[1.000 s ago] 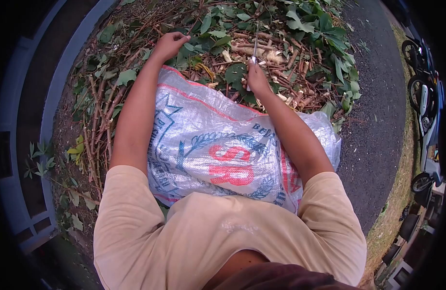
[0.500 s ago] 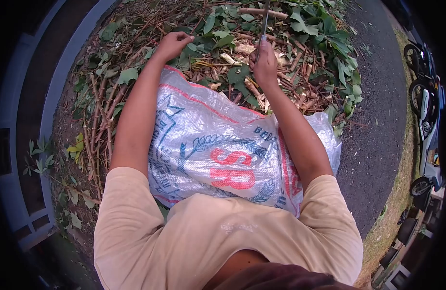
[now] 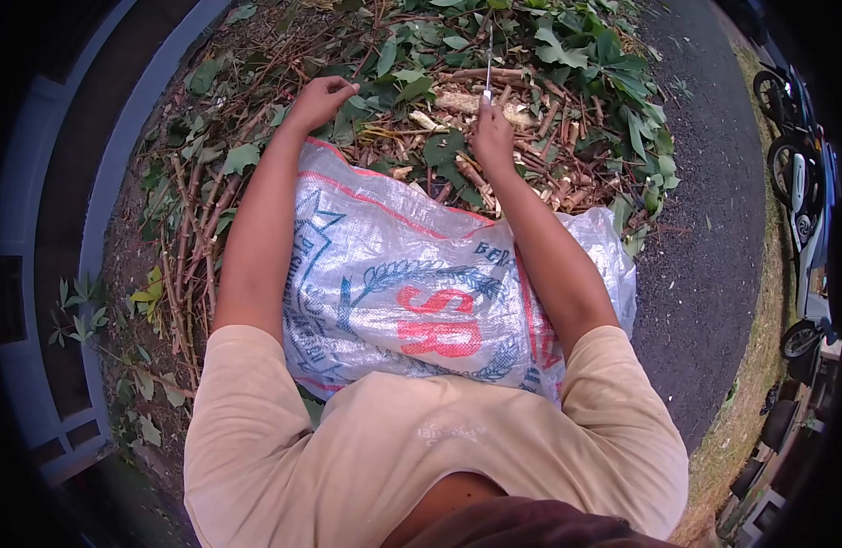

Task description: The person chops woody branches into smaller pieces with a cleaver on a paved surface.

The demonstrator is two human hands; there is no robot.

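Note:
My right hand (image 3: pixel 492 139) is closed around the handle of a long thin blade (image 3: pixel 489 64), which points away from me above a pile of cut stems (image 3: pixel 549 151). To the left, my left hand (image 3: pixel 322 100) hangs over green leaves and stems with its fingers drawn together; whether it holds anything is too small to tell. A thick pale piece of wood (image 3: pixel 457 102) lies just left of the blade's base. Across my lap is a white woven sack (image 3: pixel 384 265) with red and blue print.
Leafy branches (image 3: pixel 622 73) surround the pile. Long bare stems (image 3: pixel 197 219) lie at the left, beside a blue-grey frame (image 3: pixel 120 137). Along the right runs a dark paved strip (image 3: pixel 699 228), with parked motorcycles (image 3: pixel 800 183) beyond it.
My right hand and the blade have moved a little down and left. A cut stem that lay across the blade near the top is no longer there. My left hand has shifted slightly.

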